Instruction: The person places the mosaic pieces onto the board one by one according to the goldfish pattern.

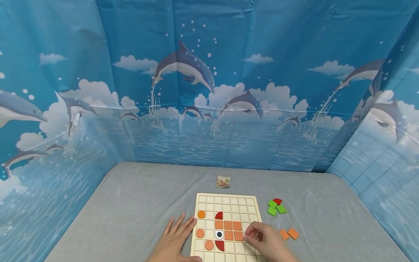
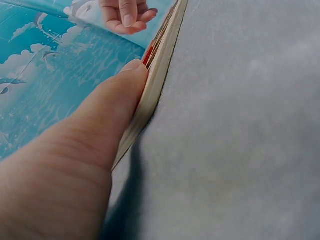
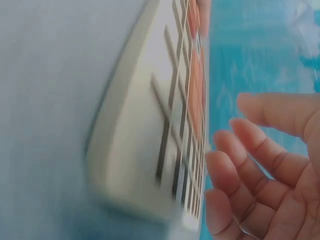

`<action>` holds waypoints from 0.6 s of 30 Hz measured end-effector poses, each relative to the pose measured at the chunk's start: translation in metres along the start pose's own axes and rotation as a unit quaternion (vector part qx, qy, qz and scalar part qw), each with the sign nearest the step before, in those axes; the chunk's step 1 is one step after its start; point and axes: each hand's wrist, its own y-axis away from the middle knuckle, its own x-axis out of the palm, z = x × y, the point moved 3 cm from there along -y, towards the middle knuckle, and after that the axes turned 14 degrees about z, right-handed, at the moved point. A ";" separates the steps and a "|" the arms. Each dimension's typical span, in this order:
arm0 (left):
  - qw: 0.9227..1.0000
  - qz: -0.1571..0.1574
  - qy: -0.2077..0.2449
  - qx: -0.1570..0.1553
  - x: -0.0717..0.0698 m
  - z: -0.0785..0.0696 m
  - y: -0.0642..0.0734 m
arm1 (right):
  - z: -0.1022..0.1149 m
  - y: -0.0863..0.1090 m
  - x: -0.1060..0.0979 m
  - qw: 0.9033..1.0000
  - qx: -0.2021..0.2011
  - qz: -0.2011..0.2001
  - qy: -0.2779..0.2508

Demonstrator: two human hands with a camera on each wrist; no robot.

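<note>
A cream board with a square grid (image 1: 240, 249) lies in front of me. Several orange square tiles (image 1: 228, 225) fill cells near its middle, beside a white disc with a black centre (image 1: 219, 234). Red quarter-round pieces (image 1: 220, 246) sit above and below these, and orange discs (image 1: 200, 233) lie along the left. My left hand (image 1: 175, 238) rests at the board's left edge, fingers spread, its thumb (image 2: 112, 105) against the rim. Over the right part of the board hovers my right hand (image 1: 266, 240). Its fingers (image 3: 225, 172) are loosely bent, with nothing between them and the thumb.
Two loose orange squares (image 1: 293, 233) lie right of the board, partly behind my right hand. Farther back are green squares (image 1: 281, 209) and a red quarter-round piece (image 1: 277, 201). A small patterned card (image 1: 223, 182) lies beyond the board on the grey cloth (image 1: 147, 196).
</note>
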 end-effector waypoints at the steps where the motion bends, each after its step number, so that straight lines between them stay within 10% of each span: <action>1: 1.000 0.002 0.002 -0.001 0.000 0.000 0.000 | -0.003 0.003 -0.004 1.000 0.014 -0.006 -0.002; 11: 1.000 0.018 0.005 -0.010 0.000 0.000 -0.001 | -0.034 0.020 -0.029 0.976 0.196 -0.094 0.007; 18: 1.000 0.010 -0.003 -0.001 0.001 0.002 -0.001 | -0.053 0.029 -0.043 0.966 0.234 -0.103 0.019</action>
